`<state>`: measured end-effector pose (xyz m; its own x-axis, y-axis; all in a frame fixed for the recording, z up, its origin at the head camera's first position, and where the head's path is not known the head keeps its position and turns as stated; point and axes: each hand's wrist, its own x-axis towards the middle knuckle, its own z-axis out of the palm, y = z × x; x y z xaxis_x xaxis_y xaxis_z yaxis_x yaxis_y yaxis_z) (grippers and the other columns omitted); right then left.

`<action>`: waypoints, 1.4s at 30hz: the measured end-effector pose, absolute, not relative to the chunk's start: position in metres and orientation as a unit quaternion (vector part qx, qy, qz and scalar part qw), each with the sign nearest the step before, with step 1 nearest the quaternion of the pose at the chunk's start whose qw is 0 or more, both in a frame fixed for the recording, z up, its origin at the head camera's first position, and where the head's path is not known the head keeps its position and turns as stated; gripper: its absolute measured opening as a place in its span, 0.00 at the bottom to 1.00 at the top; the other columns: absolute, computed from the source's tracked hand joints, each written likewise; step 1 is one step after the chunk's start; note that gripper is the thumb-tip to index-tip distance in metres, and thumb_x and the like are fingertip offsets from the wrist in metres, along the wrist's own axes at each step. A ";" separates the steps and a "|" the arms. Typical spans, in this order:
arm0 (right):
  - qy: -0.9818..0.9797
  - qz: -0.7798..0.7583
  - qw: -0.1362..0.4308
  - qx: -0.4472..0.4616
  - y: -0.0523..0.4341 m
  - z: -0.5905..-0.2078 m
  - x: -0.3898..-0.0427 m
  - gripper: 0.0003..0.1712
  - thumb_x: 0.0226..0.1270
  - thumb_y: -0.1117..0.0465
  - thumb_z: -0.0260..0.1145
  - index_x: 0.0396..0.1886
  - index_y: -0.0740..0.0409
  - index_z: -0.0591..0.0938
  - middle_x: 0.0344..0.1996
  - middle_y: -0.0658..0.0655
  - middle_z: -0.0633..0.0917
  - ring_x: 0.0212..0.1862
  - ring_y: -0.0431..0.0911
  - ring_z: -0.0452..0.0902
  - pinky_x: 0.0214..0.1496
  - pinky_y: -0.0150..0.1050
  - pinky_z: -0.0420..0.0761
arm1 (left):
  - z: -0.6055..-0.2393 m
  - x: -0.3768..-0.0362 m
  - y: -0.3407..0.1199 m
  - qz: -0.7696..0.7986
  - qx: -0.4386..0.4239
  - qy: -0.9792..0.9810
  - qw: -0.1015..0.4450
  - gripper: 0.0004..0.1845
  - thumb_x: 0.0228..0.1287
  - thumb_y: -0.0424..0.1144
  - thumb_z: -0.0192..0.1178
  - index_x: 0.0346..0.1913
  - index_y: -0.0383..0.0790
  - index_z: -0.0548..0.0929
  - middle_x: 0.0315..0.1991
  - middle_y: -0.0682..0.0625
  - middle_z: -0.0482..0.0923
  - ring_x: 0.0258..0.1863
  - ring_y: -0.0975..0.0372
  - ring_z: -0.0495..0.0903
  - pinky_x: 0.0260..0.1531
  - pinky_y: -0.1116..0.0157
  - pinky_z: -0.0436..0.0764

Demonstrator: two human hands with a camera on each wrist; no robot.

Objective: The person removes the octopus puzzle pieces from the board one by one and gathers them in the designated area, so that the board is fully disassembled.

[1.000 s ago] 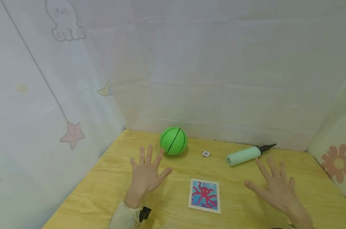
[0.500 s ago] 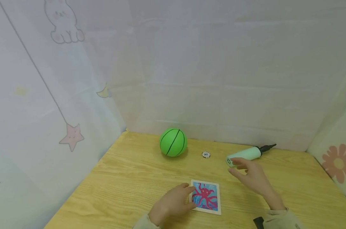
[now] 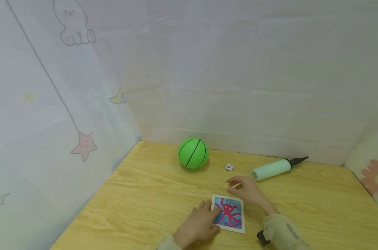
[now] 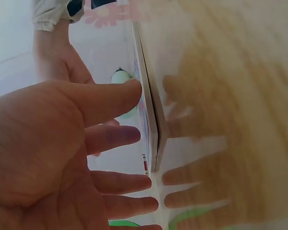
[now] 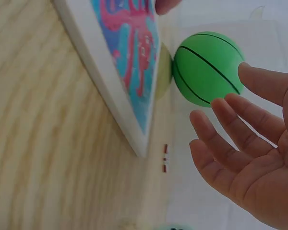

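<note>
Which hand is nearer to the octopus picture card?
Left. The left hand rests its fingertips on the octopus picture card at its left edge; the right hand hovers open just beyond its far edge, apparently not touching.

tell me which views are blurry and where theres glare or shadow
Head view: sharp and evenly lit, with soft shadows under the ball and pump. Left wrist view: the left hand fills the frame out of focus, the tabletop is smeared and shows finger shadows beside the card. Right wrist view: the wood grain near the lens is soft, the background behind the ball is washed out, and the right hand is clear.
</note>
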<state>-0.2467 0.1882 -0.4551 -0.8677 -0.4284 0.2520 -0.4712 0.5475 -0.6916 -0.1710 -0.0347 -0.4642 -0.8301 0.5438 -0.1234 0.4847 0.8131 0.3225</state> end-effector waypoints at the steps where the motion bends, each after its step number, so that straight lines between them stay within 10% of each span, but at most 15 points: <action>1: -0.878 0.403 0.022 0.257 0.186 -0.458 -0.249 0.17 0.63 0.57 0.68 0.48 0.63 0.83 0.41 0.61 0.85 0.42 0.49 0.82 0.42 0.36 0.81 | -0.464 -0.171 -0.035 0.134 0.273 0.947 0.101 0.29 0.62 0.49 0.63 0.66 0.51 0.72 0.67 0.36 0.64 0.64 0.39 0.64 0.53 0.39 0.71; 10: -0.883 0.382 -0.031 0.272 0.170 -0.468 -0.258 0.18 0.59 0.56 0.71 0.47 0.59 0.83 0.48 0.58 0.83 0.46 0.57 0.79 0.46 0.52 0.80 | -0.460 -0.170 -0.034 0.081 0.280 0.952 0.092 0.28 0.64 0.49 0.62 0.66 0.53 0.72 0.66 0.39 0.66 0.63 0.41 0.67 0.50 0.42 0.75; 42: -0.877 0.378 -0.158 0.252 0.156 -0.470 -0.269 0.05 0.59 0.60 0.70 0.35 0.53 0.88 0.36 0.48 0.85 0.39 0.43 0.78 0.40 0.42 0.79 | -0.462 -0.172 -0.033 0.068 0.265 0.958 0.089 0.27 0.62 0.51 0.63 0.65 0.56 0.74 0.68 0.47 0.67 0.62 0.43 0.69 0.48 0.44 0.77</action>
<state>-0.2691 0.1556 -0.4698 -0.8233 -0.5610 -0.0866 -0.3216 0.5868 -0.7431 -0.1719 -0.0335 -0.4619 -0.8435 0.5201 -0.1340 0.4958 0.8500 0.1780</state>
